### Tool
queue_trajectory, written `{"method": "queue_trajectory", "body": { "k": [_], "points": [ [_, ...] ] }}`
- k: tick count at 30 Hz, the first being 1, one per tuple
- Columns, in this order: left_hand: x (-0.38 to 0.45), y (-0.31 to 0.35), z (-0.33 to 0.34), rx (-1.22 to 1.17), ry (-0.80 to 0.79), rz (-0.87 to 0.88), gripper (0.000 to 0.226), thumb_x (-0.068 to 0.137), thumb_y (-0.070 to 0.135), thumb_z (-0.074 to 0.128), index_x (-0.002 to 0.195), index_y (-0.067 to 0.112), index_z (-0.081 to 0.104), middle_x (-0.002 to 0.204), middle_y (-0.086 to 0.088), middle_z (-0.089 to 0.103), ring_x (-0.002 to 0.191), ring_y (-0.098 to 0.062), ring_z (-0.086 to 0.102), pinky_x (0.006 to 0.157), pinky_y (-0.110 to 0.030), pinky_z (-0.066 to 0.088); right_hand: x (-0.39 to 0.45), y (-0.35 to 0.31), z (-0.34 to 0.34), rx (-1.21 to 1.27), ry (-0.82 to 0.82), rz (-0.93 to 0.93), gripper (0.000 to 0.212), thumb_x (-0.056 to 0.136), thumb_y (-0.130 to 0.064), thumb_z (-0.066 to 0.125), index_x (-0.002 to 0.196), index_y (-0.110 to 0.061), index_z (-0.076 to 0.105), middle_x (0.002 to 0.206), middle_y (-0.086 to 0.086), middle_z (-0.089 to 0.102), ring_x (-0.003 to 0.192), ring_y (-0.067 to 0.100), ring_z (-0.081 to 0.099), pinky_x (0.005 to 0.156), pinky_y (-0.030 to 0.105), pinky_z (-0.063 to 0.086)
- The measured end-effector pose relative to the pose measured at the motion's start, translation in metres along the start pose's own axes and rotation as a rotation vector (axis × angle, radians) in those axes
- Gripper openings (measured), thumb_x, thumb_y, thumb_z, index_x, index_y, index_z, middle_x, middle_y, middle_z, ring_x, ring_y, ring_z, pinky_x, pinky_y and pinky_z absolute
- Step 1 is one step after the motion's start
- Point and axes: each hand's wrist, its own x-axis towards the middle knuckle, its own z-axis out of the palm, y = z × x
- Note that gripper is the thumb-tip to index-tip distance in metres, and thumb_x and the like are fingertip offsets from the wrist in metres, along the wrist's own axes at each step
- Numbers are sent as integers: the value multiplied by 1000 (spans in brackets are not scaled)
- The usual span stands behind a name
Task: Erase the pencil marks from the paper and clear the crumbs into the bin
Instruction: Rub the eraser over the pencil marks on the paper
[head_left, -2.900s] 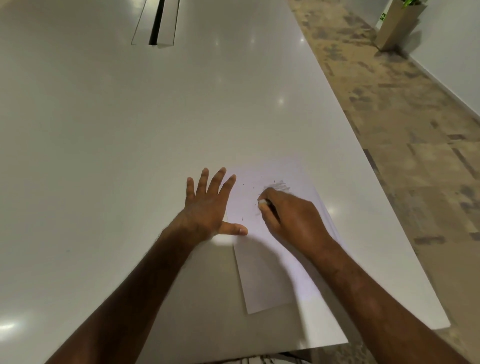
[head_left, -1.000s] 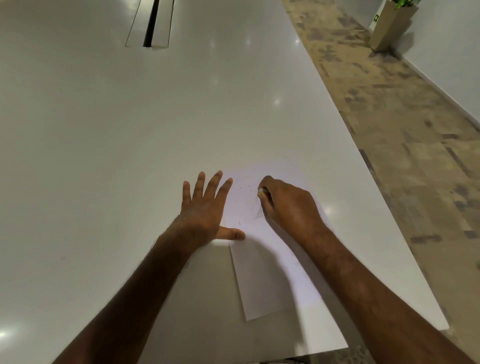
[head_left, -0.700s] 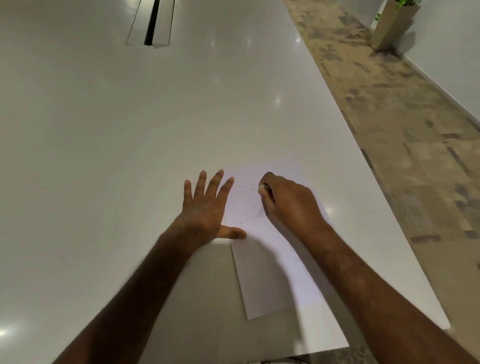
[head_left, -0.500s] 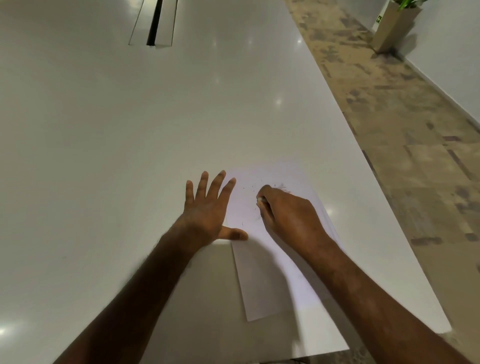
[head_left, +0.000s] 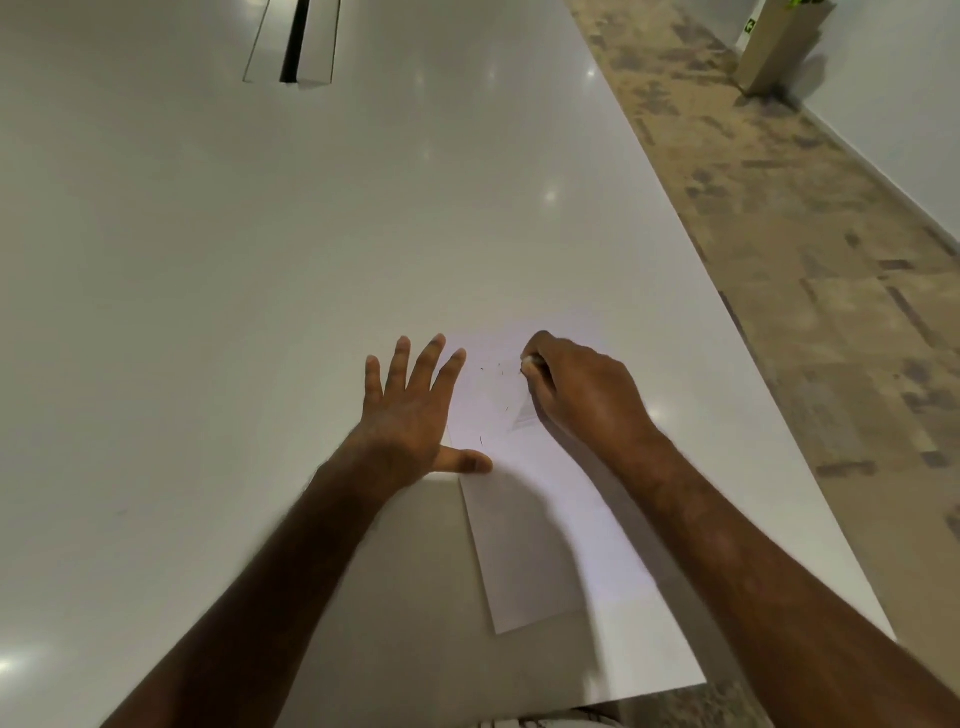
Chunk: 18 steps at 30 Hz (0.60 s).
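paper (head_left: 524, 519) | left hand (head_left: 410, 415) flat on edge | right hand (head_left: 582, 395) grip closed on eraser (head_left: 529, 360)

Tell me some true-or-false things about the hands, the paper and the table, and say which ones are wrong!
1. The left hand lies flat with its fingers spread, its thumb on the edge of the paper. True.
2. The right hand is open and empty. False: it is closed around a small white eraser, pressed to the paper.
3. Tiny dark crumbs lie on the paper between the two hands. True.
4. The paper sits in the middle of the table. False: it lies near the corner closest to the person.
5. A bin stands on the table beside the paper. False: no bin shows on the table.
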Motion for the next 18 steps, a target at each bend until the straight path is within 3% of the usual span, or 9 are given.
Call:
{"method": "queue_trajectory", "body": {
  "k": [5, 10, 18],
  "points": [
    [1, -1, 3, -14, 17, 10, 138, 65, 93, 52, 160, 27, -22, 166, -3, -33, 151, -38, -32, 122, -64, -10, -20, -5, 2, 32, -60, -49, 15, 111, -34, 47, 109, -25, 59, 91, -8, 67, 73, 17, 61, 67, 37, 52],
    [-1, -2, 2, -14, 16, 12, 138, 62, 93, 48, 160, 27, -22, 167, -2, -32, 152, -38, -31, 123, -64, -10, 4, 6, -2, 68, -32, 64, 15, 109, -33, 48, 106, -25, 60, 91, -7, 69, 80, 23, 65, 69, 36, 49],
    [-2, -1, 2, -9, 33, 19, 135, 67, 93, 50, 160, 27, -21, 167, -2, -31, 152, -38, -29, 123, -64, -8, -17, 2, 0, 39, -25, 52, 15, 109, -35, 47, 108, -26, 59, 90, -7, 67, 77, 21, 64, 70, 37, 51]
  ]
}}
